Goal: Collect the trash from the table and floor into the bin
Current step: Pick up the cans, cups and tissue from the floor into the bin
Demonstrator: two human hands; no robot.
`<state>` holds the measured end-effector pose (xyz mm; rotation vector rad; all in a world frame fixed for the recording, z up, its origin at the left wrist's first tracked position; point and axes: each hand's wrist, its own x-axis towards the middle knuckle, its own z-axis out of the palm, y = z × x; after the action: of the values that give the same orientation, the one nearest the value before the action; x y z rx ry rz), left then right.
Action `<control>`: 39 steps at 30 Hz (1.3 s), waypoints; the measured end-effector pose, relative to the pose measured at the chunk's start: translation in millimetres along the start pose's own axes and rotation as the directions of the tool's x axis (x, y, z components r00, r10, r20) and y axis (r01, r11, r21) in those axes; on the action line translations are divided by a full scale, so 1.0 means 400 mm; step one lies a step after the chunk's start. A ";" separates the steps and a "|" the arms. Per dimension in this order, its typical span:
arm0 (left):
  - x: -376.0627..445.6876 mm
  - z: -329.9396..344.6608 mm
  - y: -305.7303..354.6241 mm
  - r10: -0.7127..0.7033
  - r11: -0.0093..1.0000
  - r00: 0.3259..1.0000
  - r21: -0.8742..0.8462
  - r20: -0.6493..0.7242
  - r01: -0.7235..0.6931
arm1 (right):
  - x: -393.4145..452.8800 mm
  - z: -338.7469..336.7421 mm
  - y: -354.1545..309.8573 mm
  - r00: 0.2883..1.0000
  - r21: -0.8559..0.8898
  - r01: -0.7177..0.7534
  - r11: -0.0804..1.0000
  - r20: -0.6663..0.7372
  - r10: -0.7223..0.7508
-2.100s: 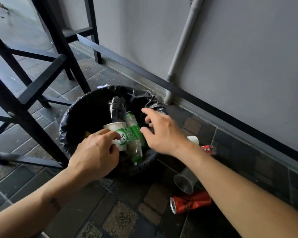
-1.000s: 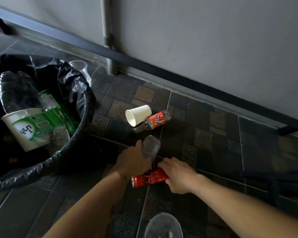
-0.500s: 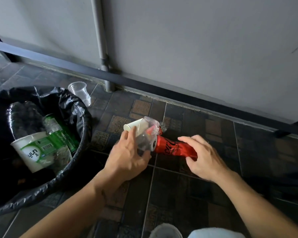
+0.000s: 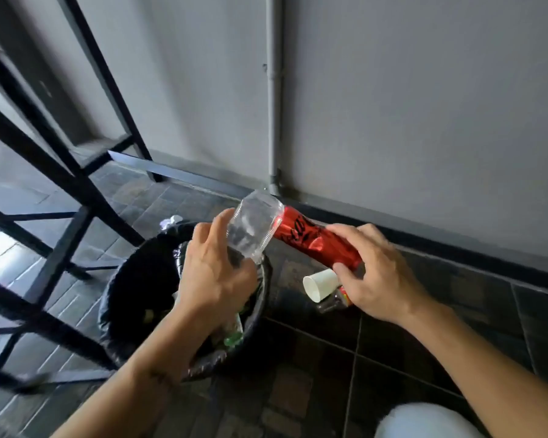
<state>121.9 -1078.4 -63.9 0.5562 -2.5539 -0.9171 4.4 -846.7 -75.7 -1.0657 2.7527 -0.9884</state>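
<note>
Grey wall (image 4: 424, 105) and dark patterned floor tiles (image 4: 314, 390) fill the head view, with a pale pipe (image 4: 273, 90) running down the wall to the skirting and black metal furniture legs (image 4: 60, 172) crossing the left side, blurred and cut off by the frame edge. Below them stands the bin (image 4: 133, 279), lined with a black bag; its inside is mostly in shadow and partly covered by the left forearm, so only scraps of green and pale trash can be made out there. The left hand (image 4: 215, 279) is closed around a clear plastic cup (image 4: 253, 229), held tilted above the bin's right rim, the cup's lower part hidden behind the fingers. The right hand (image 4: 377, 279) grips a red can (image 4: 314, 241), tilted, its upper end lying behind the clear cup and its lower end covered by the fingers. On the floor just right of the bin lies a white paper cup (image 4: 318, 284) on its side, and beside it a small bottle (image 4: 336, 303) with a red label, largely hidden under the right hand. A crumpled white scrap (image 4: 171, 221) shows behind the bin's far rim. At the bottom edge, something pale (image 4: 424, 422) is cut off and cannot be identified.
</note>
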 end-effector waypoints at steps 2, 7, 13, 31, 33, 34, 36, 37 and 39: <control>-0.005 -0.059 -0.060 -0.060 0.998 0.996 0.001 -0.064 0.060 | 0.050 0.042 -0.073 0.999 0.001 0.031 1.000 0.020 -0.031; -0.046 -0.139 -0.173 -0.239 0.971 0.965 -0.030 -0.109 0.237 | 0.105 0.178 -0.210 0.993 0.070 0.007 0.998 0.116 -0.015; -0.111 -0.127 -0.248 -0.318 0.947 0.946 0.031 -0.068 0.320 | 0.068 0.294 -0.241 0.963 0.016 -0.039 0.999 0.268 0.034; -0.112 -0.073 -0.168 -0.121 0.975 0.983 0.170 -0.139 0.144 | 0.081 0.223 -0.141 0.930 0.081 -0.187 0.979 0.336 0.150; -0.093 -0.045 -0.112 -0.036 0.994 0.994 0.103 -0.107 0.047 | 0.103 0.171 -0.070 0.896 0.110 -0.342 0.933 0.337 0.289; -0.084 -0.024 -0.083 0.007 0.997 0.997 0.075 -0.080 -0.001 | 0.109 0.144 -0.026 0.867 0.091 -0.407 0.909 0.350 0.354; -0.068 0.033 -0.026 0.097 0.995 0.995 0.031 -0.016 -0.096 | 0.104 0.098 0.067 0.808 -0.015 -0.487 0.873 0.372 0.457; -0.062 0.069 0.000 0.128 0.992 0.992 0.009 0.025 -0.128 | 0.094 0.081 0.112 0.780 -0.080 -0.512 0.855 0.374 0.502; -0.049 0.152 0.038 0.159 0.987 0.981 -0.032 0.113 -0.156 | 0.064 0.070 0.191 0.731 -0.173 -0.545 0.821 0.381 0.565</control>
<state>107.0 -1027.1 -101.6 0.2969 -2.6415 -0.9456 -53.9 -834.9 -136.8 -0.3271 2.4819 -0.5249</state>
